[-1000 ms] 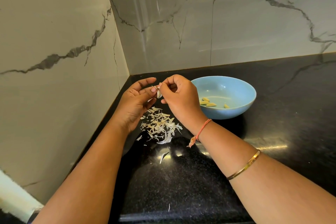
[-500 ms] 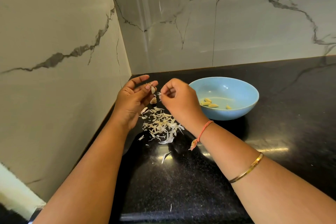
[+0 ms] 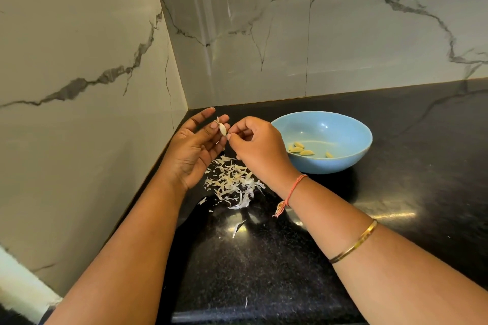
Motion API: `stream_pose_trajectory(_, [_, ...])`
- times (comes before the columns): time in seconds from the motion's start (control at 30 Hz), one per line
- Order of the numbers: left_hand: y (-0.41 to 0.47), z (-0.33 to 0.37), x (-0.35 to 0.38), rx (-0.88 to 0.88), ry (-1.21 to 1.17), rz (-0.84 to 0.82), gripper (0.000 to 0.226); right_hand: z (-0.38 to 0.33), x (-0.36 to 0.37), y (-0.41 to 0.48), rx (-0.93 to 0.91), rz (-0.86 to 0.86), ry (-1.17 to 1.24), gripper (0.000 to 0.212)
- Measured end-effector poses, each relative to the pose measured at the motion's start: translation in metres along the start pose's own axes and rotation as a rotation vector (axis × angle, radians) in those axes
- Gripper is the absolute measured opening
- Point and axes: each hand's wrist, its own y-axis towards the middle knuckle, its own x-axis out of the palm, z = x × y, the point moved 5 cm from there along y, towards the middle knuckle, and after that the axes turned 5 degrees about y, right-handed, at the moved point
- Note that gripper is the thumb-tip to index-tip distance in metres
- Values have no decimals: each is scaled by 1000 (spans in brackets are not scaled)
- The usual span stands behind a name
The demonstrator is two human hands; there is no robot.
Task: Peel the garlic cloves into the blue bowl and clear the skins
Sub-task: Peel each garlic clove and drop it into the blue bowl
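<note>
My left hand (image 3: 196, 150) pinches a pale garlic clove (image 3: 222, 128) between thumb and fingertips, palm turned up. Loose skin sticks out at the clove's top. My right hand (image 3: 257, 146) is curled, and its fingertips touch the clove's right side; whether they hold skin I cannot tell. Below both hands a pile of papery garlic skins (image 3: 232, 185) lies on the black counter. The blue bowl (image 3: 353, 129) stands just right of my right hand, with several peeled yellow cloves (image 3: 303, 152) inside.
The black stone counter (image 3: 396, 219) runs right and toward me. Marble walls meet in a corner close behind my left hand. A few stray skin scraps (image 3: 238, 228) lie nearer me, one (image 3: 246, 302) by the front edge.
My hands drew slightly apart, then came together again on the clove. A piece of skin came off between them. The view shifted a little.
</note>
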Motion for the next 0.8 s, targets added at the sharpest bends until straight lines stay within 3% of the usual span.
stream_pose_trajectory(0.13, [0,1,0,8,-12,2,27,-1,0,-1,-2,13,28,18])
stream_pose_trajectory(0.53, [-3,-6,1,-87,51,64,13,-6,-1,-1,-113,76,-98,10])
stream_pose_trajectory(0.63, [-5,-10,5,-139,139,18,29,-5,-1,-1,-113,81,-92,10])
stream_pose_trajectory(0.8, [-5,-10,5,-122,140,-15,20,-4,1,0,-122,48,-93,12])
